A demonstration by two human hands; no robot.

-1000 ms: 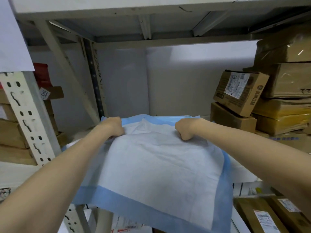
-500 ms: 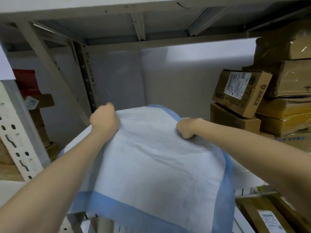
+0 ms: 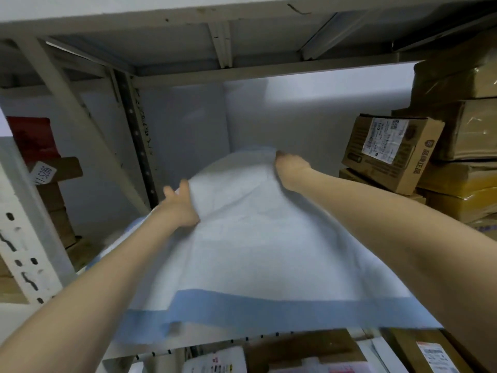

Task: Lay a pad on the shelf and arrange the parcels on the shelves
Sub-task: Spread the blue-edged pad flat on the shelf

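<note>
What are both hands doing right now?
Left hand: at the pad's left edge, blurred; grip cannot be told.
Right hand: grips the pad's far edge.

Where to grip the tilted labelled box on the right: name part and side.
Probably the labelled box by its upper and lower edges, from the left: it sits tilted on a lower box, right side against the parcel stack, left side open.

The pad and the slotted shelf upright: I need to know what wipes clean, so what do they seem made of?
The pad looks like a thin, soft nonwoven or paper-like sheet, matte white with a blue border: it drapes and bulges. The upright looks like off-white painted metal, given its punched slots and scuffs.
</note>
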